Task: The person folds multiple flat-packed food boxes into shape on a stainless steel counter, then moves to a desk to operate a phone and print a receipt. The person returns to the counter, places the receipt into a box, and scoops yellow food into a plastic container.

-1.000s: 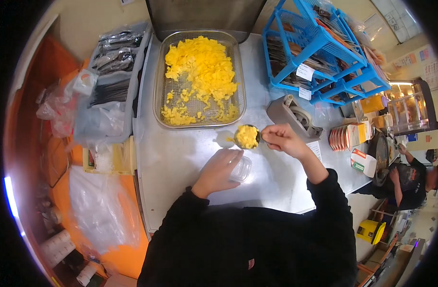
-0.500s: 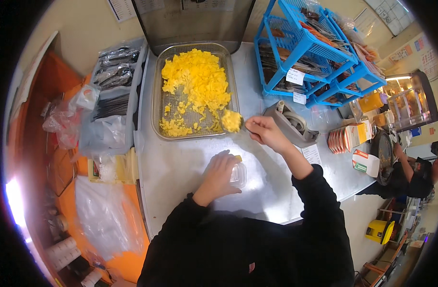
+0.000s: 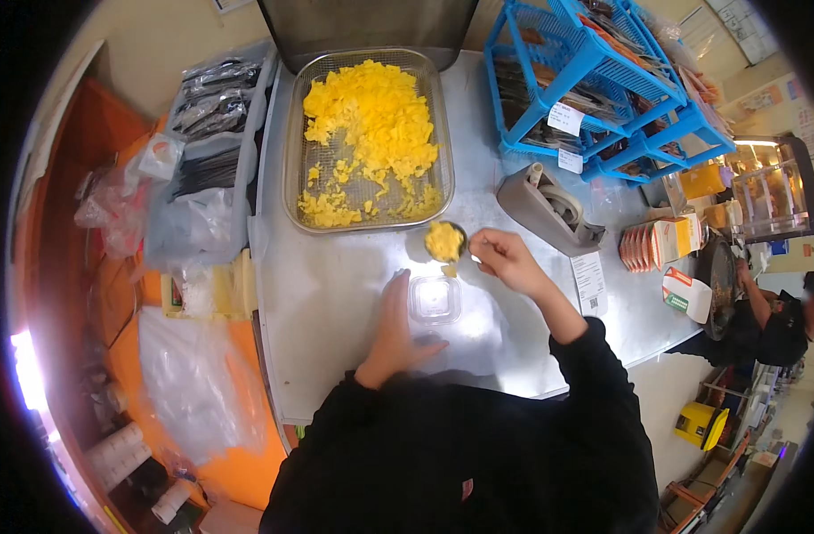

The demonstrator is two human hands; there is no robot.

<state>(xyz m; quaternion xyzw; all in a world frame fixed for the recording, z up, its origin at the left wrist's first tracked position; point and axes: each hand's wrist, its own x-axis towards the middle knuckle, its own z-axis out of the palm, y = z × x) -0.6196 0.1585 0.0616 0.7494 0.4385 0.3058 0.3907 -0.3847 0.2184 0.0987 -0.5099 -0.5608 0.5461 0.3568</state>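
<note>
In my right hand I grip a round scoop by its handle, fingers closed. A heap of crumbled yellow scrambled egg fills its bowl, just beyond the far rim of a small clear plastic container. A small yellow bit lies by that rim. My left hand lies along the container's left side, fingers stretched and thumb apart; whether it touches is unclear. Farther off, a metal mesh-bottomed tray holds a large pile of the egg, thinner toward its near side.
Blue stacked baskets of packets stand back right, with a grey tape dispenser and a receipt nearer. Cartons stand at right. A bin of wrapped cutlery lines the left. At far right a person handles a dark round pan.
My right hand has brought the loaded scoop from the tray's near corner toward the container. The left hand has shifted left of the container, uncovering it. The whole view has tilted slightly.
</note>
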